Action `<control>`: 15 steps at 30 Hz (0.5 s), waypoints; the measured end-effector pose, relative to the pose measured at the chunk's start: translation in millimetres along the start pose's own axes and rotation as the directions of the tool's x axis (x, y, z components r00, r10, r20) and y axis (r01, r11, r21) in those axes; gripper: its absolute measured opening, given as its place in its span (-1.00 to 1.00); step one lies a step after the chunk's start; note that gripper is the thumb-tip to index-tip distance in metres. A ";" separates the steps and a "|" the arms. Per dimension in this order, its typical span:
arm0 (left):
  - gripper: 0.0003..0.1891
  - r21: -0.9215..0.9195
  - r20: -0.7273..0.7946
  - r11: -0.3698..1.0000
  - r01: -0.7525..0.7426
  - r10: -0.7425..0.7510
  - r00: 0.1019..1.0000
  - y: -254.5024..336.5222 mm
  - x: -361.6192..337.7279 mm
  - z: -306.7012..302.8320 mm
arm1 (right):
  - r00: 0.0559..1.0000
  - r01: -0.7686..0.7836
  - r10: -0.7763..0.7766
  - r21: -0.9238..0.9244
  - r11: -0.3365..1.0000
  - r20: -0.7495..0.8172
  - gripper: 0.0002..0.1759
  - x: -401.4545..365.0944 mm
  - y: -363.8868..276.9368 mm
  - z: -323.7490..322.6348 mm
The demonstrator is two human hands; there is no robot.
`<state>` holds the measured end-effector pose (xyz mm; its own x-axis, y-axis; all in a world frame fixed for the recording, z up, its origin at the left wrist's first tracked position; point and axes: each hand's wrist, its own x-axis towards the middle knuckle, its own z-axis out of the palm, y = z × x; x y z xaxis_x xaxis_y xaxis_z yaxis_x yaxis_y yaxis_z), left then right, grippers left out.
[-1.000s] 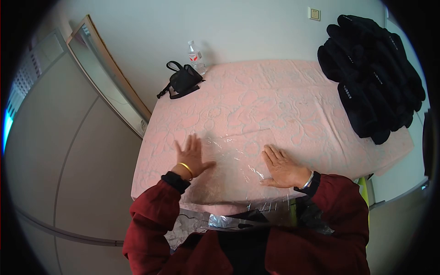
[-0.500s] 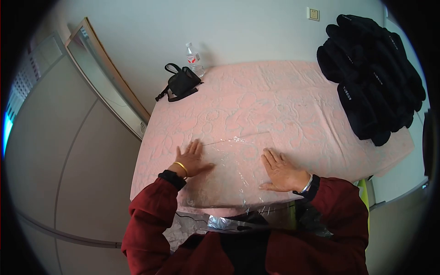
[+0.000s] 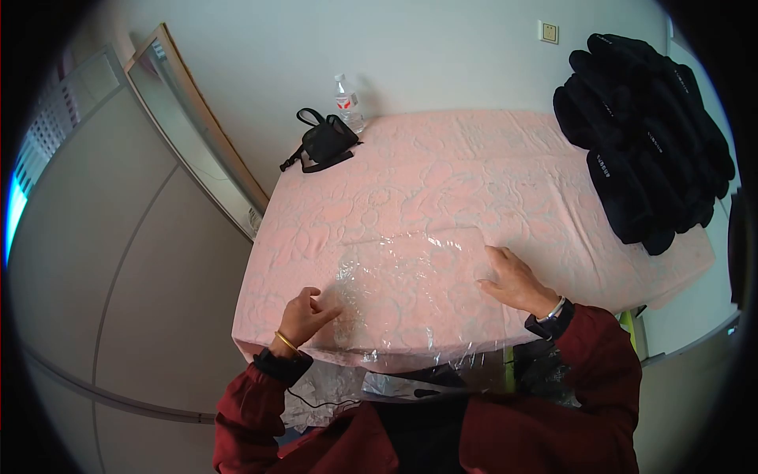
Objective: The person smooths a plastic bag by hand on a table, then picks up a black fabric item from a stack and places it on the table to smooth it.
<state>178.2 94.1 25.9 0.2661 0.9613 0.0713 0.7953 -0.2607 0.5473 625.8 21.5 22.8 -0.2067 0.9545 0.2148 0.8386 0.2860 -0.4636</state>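
A clear plastic sheet or bag (image 3: 410, 284) lies on the pink patterned cloth (image 3: 442, 174), its near part hanging over the front edge. At its left side is my left hand (image 3: 306, 316), fingers curled and thumb apart, with nothing visible in it. My right hand (image 3: 515, 280) is by the sheet's right side, thumb and fingers apart, the fingertips close to its upper right corner. Whether either hand touches the plastic is hard to tell.
At the back left are a black strapped bag (image 3: 328, 142) and a plastic bottle (image 3: 347, 103). A pile of black padded items (image 3: 647, 142) lies at the right. A framed mirror (image 3: 197, 134) leans at the left; a wall socket (image 3: 549, 32) is behind.
Both hands have lifted from lying flat on the plastic. My left hand moved down and left and its fingers curled; my right moved right. The plastic looks more wrinkled, and the view shifted slightly.
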 end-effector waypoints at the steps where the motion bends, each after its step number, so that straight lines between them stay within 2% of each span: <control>1: -0.29 -0.053 0.045 0.998 0.038 -0.036 0.998 1.7 -2.0 2.5 | 0.996 -0.087 0.086 0.023 0.996 0.024 -0.14 -0.4 -0.5 -3.5; 2: -0.31 -0.105 0.093 0.991 0.077 -0.067 0.993 4.1 -3.5 5.4 | 0.984 -0.175 0.173 0.043 0.984 0.050 -0.13 -0.6 -0.9 -6.4; 3: -0.33 -0.156 0.142 0.981 0.116 -0.094 0.985 7.1 -4.4 7.7 | 0.984 -0.173 0.171 0.035 0.984 0.051 -0.13 -1.1 -0.6 -7.0; 4: -0.33 -0.164 0.142 0.980 0.114 -0.091 0.986 10.1 -4.6 9.7 | 0.978 -0.207 0.204 0.102 0.973 0.038 -0.14 -2.5 0.4 -5.2; 6: -0.44 -0.280 0.256 0.950 0.136 -0.063 0.965 17.1 -4.0 12.6 | 0.962 -0.269 0.272 0.235 0.934 0.018 -0.18 -7.1 3.6 -0.6; 7: -0.50 -0.334 0.310 0.930 0.150 -0.042 0.950 19.1 -3.1 13.9 | 0.962 -0.269 0.273 0.228 0.936 0.017 -0.18 -9.9 7.2 0.6; 10: -0.61 -0.449 0.278 0.876 0.175 -0.050 0.959 15.7 -2.9 18.7 | 0.912 -0.392 0.393 0.518 0.761 0.112 -0.27 -18.8 20.0 2.7; 11: -0.67 -0.500 0.264 0.845 0.189 -0.059 0.963 16.0 -3.4 19.3 | 0.912 -0.392 0.394 0.517 0.761 0.112 -0.27 -19.8 18.8 0.0; 14: -0.73 -0.472 0.211 0.861 0.188 -0.096 0.973 26.7 -7.9 18.5 | 0.836 -0.515 0.486 0.673 0.531 0.256 -0.38 -25.7 8.9 -14.8; 15: -0.76 -0.458 0.184 0.869 0.189 -0.115 0.976 28.5 -9.0 18.3 | 0.836 -0.515 0.486 0.673 0.530 0.256 -0.38 -25.7 4.5 -19.2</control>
<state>208.5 76.4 25.6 0.2685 0.9521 -0.1466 0.4912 -0.0044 0.8711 644.6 -3.3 31.8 0.1060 0.9581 -0.2660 0.2120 -0.2831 -0.9354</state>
